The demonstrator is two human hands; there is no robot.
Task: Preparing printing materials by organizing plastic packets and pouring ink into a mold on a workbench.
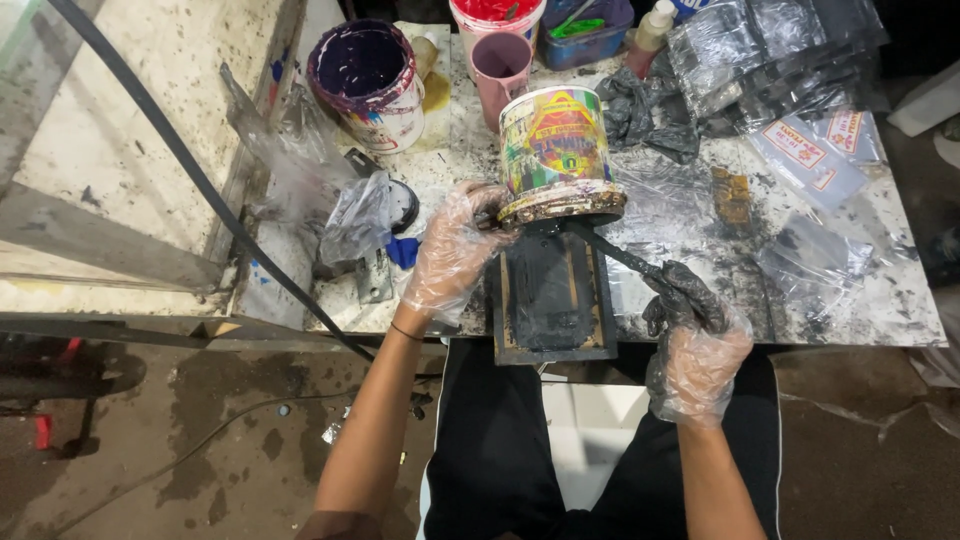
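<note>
Nearest the person, both hands work at the front edge of the table (pixel 905 310), which is heavily stained with dark ink. Both hands wear thin clear plastic gloves.

The right hand (pixel 692 345) is smeared with black ink and is closed around the handle of a dark stirring stick (pixel 612 250). The stick runs up and left from the fist to the mouth of a tipped tin can (pixel 556 150).

The left hand (pixel 452 252) grips the can at its lower rim, fingers curled around the left side. The can carries a multicoloured printed label and is tilted with its crusted mouth pointing down and toward the person.

Directly below the can's mouth lies a small rectangular wooden frame (pixel 552 300), coated with black ink and resting at the table edge between the two hands.

Left of the left hand lies a crumpled clear plastic bag (pixel 362 215). Farther back stands a white bucket (pixel 372 75) holding dark purple ink. Right of it stands a pink cup (pixel 501 60), and behind that a container of red ink (pixel 495 12). To the far right lie a grey rag (pixel 640 115) and a pile of clear plastic packets (pixel 775 55).
</note>
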